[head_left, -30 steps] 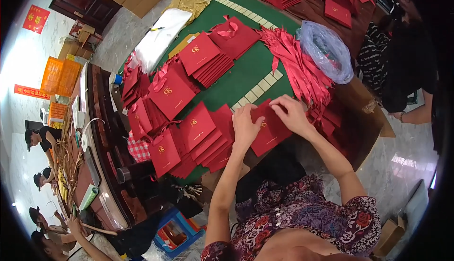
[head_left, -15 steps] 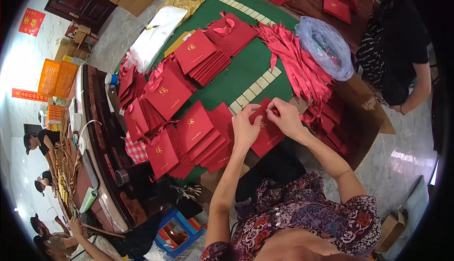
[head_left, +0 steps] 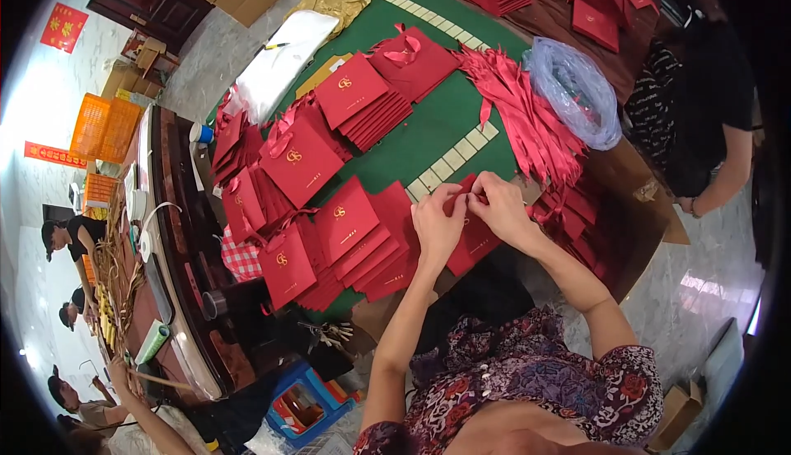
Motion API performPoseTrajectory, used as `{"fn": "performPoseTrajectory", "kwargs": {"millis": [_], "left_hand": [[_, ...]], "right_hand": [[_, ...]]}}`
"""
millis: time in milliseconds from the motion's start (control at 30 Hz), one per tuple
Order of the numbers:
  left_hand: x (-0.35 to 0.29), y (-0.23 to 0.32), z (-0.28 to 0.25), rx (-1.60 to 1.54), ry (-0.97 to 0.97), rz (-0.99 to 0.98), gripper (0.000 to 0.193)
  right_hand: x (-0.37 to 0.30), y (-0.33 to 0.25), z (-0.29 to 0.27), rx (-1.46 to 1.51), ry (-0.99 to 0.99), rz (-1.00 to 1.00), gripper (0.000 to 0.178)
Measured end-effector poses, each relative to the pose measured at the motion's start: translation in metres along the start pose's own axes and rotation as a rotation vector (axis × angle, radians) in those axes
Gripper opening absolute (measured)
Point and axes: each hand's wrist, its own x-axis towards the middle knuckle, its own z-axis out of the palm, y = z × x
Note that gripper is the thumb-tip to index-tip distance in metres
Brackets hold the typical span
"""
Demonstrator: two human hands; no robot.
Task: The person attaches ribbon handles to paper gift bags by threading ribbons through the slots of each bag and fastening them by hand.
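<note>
Apparently one bag beneath the hands, bag stacks left, ribbons behind right.

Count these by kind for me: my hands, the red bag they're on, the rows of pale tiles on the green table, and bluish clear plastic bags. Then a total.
Hands: 2, left hand and right hand
Red bag at the hands: 1
Tile rows: 2, far row and near row
Bluish plastic bag: 1
Total: 6

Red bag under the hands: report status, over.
Left hand, right hand: fingertips close together at upper edge of bag, exact grip unclear. Bag partly covered by hands. Ribbons beyond, off the bag.
</note>
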Motion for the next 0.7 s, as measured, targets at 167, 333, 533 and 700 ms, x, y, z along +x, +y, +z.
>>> {"fn": "performPoseTrajectory", "kwargs": {"millis": [167,333,533,700], "left_hand": [[-0.004,-0.005,0.002,0.032,0.057,0.018,0.013],[-0.01,-0.005,0.004,0.021,0.116,0.042,0.013],[-0.012,-0.005,-0.003,-0.197,-0.026,-0.075,0.018],[-0.01,-0.011,-0.008,-0.207,-0.119,-0.125,0.022]], "right_hand": [[0.003,-0.004,0.002,0.141,0.007,0.062,0.018],[0.005,-0.01,0.001,0.207,-0.01,0.093,0.018],[-0.003,-0.006,0.011,0.16,0.034,-0.078,0.016],[-0.004,-0.001,0.009,0.203,0.013,-0.078,0.015]]}}
